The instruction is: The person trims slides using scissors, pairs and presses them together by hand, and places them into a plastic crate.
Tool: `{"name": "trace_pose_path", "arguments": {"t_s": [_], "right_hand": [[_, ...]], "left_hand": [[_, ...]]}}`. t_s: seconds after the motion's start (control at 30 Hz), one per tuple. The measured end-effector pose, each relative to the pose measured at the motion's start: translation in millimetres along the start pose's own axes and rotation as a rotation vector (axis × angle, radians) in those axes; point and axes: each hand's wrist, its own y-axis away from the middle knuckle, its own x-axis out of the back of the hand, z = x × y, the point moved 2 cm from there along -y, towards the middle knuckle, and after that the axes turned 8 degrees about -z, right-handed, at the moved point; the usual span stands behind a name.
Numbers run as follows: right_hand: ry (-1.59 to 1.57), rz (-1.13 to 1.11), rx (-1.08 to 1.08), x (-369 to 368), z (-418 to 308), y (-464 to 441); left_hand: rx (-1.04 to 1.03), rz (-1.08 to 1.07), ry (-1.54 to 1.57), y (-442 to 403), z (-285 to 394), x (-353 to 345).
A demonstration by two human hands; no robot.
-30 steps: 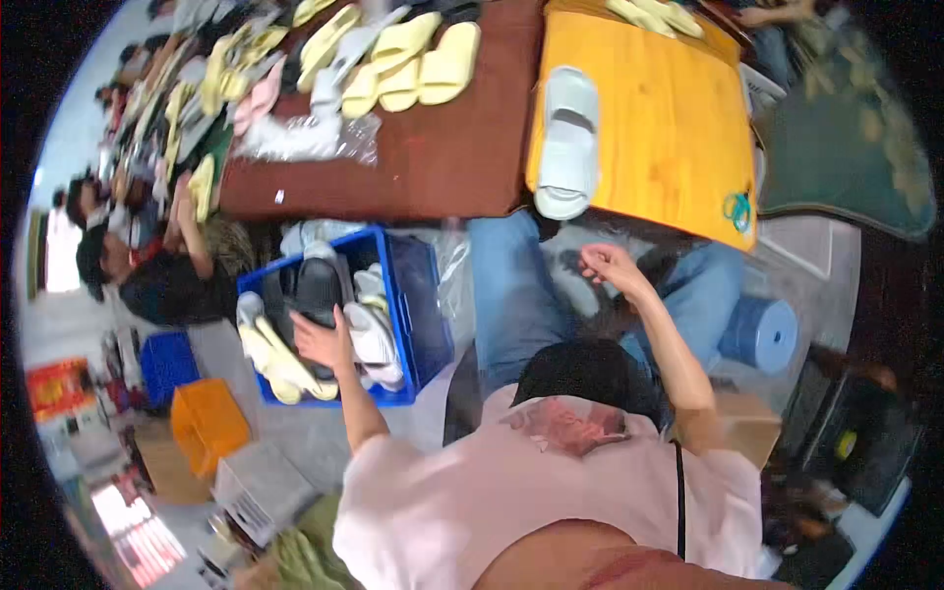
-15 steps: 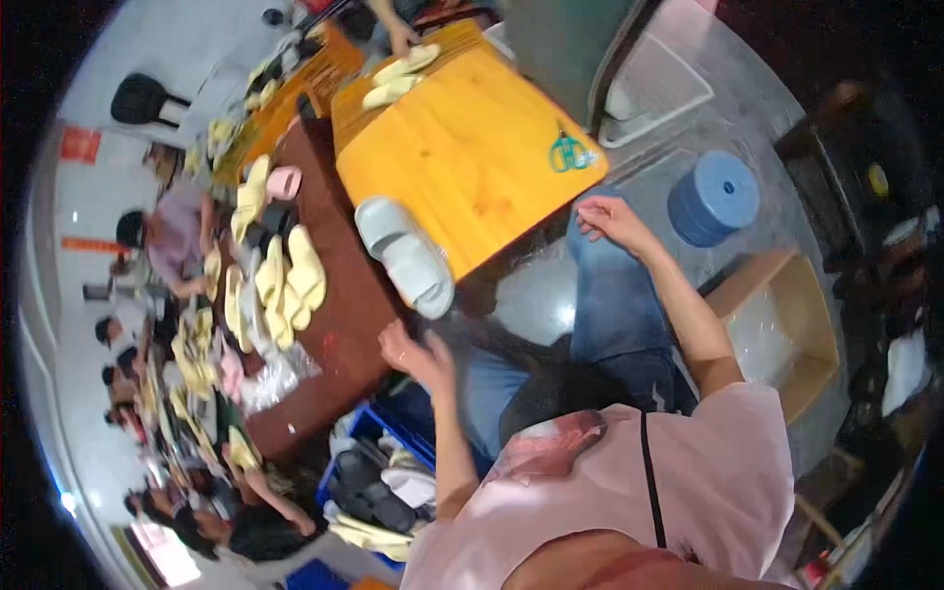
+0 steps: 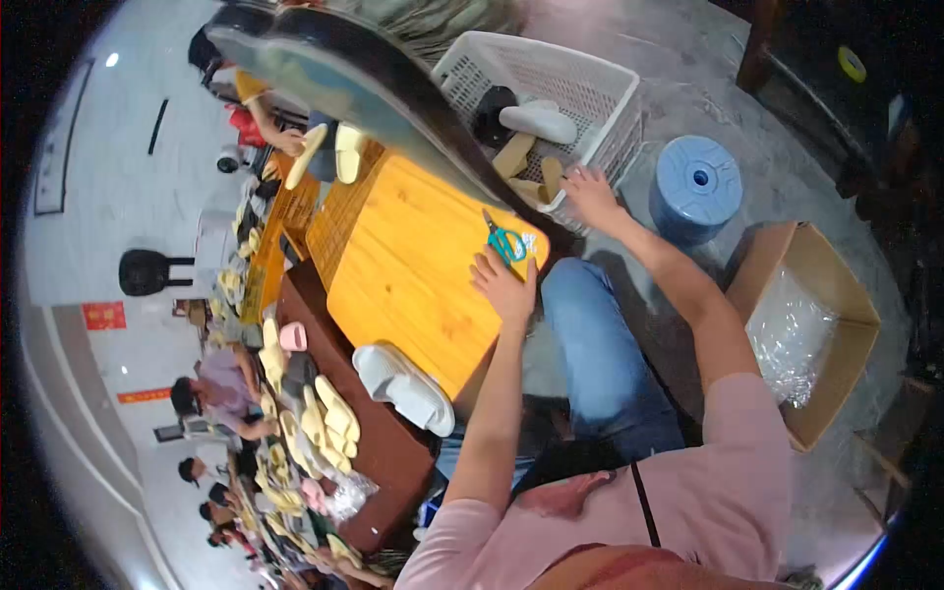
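Note:
My left hand (image 3: 506, 287) rests open at the front edge of the yellow wooden board (image 3: 413, 280), its fingers just short of the teal-handled scissors (image 3: 505, 246). At the near side of the white plastic basket (image 3: 629, 123), my right hand (image 3: 593, 200) reaches out, open, with fingers apart. Whether it touches the rim is unclear. Inside the basket are a grey slipper (image 3: 538, 122), tan pieces (image 3: 513, 155) and a dark item (image 3: 494, 113). A pair of grey slippers (image 3: 403, 388) lies beside the board, on the brown tabletop's edge.
A dark-edged curved panel (image 3: 423, 88) rises between board and basket. A blue round stool (image 3: 696, 187) and a cardboard box (image 3: 851, 295) with clear plastic stand to the right. Pale yellow slippers (image 3: 334, 413) cover the table leftward. Across the board, another person's hand (image 3: 290, 143) holds a yellow slipper.
The view has swung toward the basket. My left hand has moved from beside the grey slippers onto the board near the scissors. My right hand has reached out to the basket.

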Motion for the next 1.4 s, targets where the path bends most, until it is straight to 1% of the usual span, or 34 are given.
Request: {"name": "trace_pose_path", "arguments": {"t_s": [0.03, 0.07, 0.13, 0.23, 0.27, 0.33, 0.37, 0.43, 0.47, 0.5, 0.57, 0.6, 0.67, 0.7, 0.8, 0.9, 0.97, 1.03, 1.07, 1.1, 1.17, 1.23, 1.27, 1.33, 1.4], "right_hand": [[0.147, 0.048, 0.015, -12, 8, -14], [0.133, 0.043, 0.001, -24, 21, -24], [0.134, -0.127, 0.037, -37, 35, -38], [0.170, -0.107, 0.075, -49, 39, -42], [0.174, -0.025, 0.111, -50, 41, -39], [0.170, -0.137, 0.098, -46, 40, -42], [0.124, -0.370, 0.096, -29, 40, -53], [-0.129, -0.665, -0.084, 19, 40, -89], [-0.302, -0.849, -0.200, 13, 50, -119], [-0.349, -0.646, -0.212, -10, 61, -143], [-0.412, -0.434, -0.228, -92, 73, -196], [-0.439, -0.528, -0.337, -149, 76, -224], [-0.668, -0.631, -0.514, -173, 60, -237], [-0.719, -0.682, -0.591, -198, 54, -243], [-0.851, -0.796, -0.741, -274, 23, -247], [-0.955, -0.805, -0.821, -323, 8, -253], [-1.044, -0.752, -0.839, -345, 6, -253], [-1.201, -0.634, -0.832, -364, 9, -254], [-1.318, -0.529, -0.829, -373, 11, -259], [-1.488, -0.394, -0.856, -412, 11, -275], [-1.437, 0.269, -0.791, -344, 20, -279], [-1.406, 0.195, -0.891, -289, 39, -282], [-1.458, 0.365, -0.738, -253, 44, -269], [-1.923, 0.469, -0.676, -150, 56, -232], [-2.450, 0.383, -0.591, -125, 71, -213]], "left_hand": [[0.001, 0.012, -0.099, 0, 1, -4], [0.008, 0.008, -0.052, 1, 1, -7], [0.002, 0.031, -0.036, -1, 4, -3], [-0.004, 0.023, -0.053, -3, 5, -4], [0.013, 0.017, -0.050, -4, 5, -6], [0.018, 0.015, -0.065, -5, 5, -8], [0.006, 0.006, -0.071, -7, 4, -9], [0.004, -0.018, -0.078, -7, 5, -9], [0.013, -0.045, -0.095, -8, 4, -11], [0.004, -0.055, -0.095, -8, 4, -12], [-0.005, -0.084, -0.078, -11, 7, -9], [-0.008, -0.091, -0.073, -11, 7, -9], [0.002, -0.103, -0.080, -11, 5, -13], [0.021, -0.120, -0.068, -10, 6, -13], [0.015, -0.154, -0.105, -11, 3, -15], [0.014, -0.172, -0.121, -12, 4, -17], [0.002, -0.171, -0.146, -11, 3, -18], [0.002, -0.174, -0.149, -13, 4, -17], [0.013, -0.185, -0.150, -12, 5, -15], [0.017, -0.183, -0.137, -11, 4, -14], [0.026, -0.181, -0.134, -13, 8, -12], [0.024, -0.154, -0.133, -11, 6, -13], [0.028, -0.141, -0.135, -10, 6, -13], [0.027, -0.107, -0.145, -9, 6, -13], [0.043, -0.087, -0.116, -8, 7, -11]]}}
